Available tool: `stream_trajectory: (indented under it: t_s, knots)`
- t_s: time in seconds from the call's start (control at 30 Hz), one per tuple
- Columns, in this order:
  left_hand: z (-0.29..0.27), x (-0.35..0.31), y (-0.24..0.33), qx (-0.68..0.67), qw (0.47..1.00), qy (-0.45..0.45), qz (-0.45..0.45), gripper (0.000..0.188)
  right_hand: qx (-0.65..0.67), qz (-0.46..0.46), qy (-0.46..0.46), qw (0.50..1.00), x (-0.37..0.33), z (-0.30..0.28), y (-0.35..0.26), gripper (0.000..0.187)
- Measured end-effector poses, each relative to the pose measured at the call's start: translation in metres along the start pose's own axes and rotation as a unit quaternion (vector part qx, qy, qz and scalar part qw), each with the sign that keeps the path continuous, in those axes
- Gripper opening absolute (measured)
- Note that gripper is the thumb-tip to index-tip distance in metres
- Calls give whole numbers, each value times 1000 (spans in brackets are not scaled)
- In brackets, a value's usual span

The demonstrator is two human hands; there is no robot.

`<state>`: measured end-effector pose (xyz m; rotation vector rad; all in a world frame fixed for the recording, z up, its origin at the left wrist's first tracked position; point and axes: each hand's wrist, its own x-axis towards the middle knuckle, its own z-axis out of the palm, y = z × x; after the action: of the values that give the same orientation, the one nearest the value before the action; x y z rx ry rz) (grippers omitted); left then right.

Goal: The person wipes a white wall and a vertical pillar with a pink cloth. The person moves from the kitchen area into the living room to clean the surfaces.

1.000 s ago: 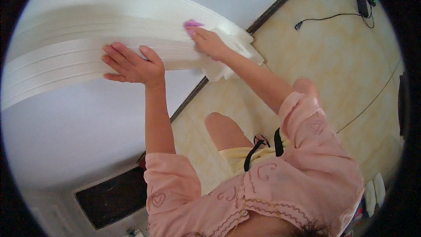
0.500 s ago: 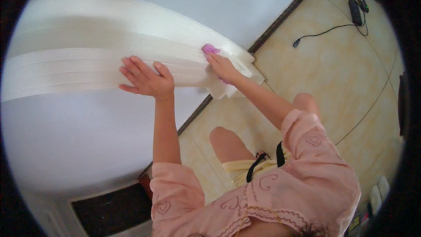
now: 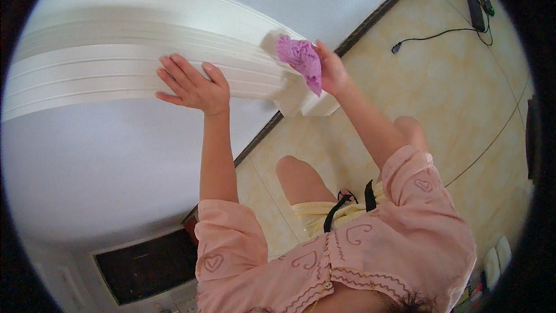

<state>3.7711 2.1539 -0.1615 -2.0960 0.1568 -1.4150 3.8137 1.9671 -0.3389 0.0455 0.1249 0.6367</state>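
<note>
A white fluted column point(image 3: 87, 75) with ridges along its length stands against the wall, its base point(image 3: 318, 104) down at the floor. My left hand point(image 3: 197, 88) lies with fingers spread on the ridged face and holds nothing. Close to the base, my right hand point(image 3: 332, 71) grips a crumpled purple cloth point(image 3: 301, 58). Part of the cloth hangs from the fingers, in front of the column's lower end. Whether it touches the column there I cannot tell.
Pale blue wall point(image 3: 116, 162) flanks the column, with a dark skirting strip point(image 3: 382, 8) along the tiled floor point(image 3: 452, 93). A black power adapter point(image 3: 476, 14) with cables lies at the far right. A dark panel point(image 3: 147, 265) in a pale frame shows at lower left.
My right hand has come away from the lower column toward the right, and the purple cloth now shows much more fully. My left hand keeps its place on the column.
</note>
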Motion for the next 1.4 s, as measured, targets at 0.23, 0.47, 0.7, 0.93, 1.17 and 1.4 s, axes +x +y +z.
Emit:
stream_trajectory:
  t_s: [0.23,0.47,0.7,0.93,1.17,1.4]
  knots:
    - [2,-6,0,-12,1000,-14,-23,58,165,91,-321,928,-8,-8,-26,46]
    - [-5,-7,-3,-9,999,-35,-21,64,-69,18,-187,980,-28,27,-23,40]
    - [-9,2,1,6,1000,-3,-22,54,-600,-242,29,762,9,41,-9,45]
    - [-12,-4,-3,-11,1000,-2,-14,55,-667,-214,-15,713,37,87,66,61]
    - [-3,-8,0,-84,994,45,-52,50,-573,-388,-300,657,1,207,75,51]
    - [-13,-5,-3,-128,989,65,-38,45,-663,-399,-193,603,-9,79,79,57]
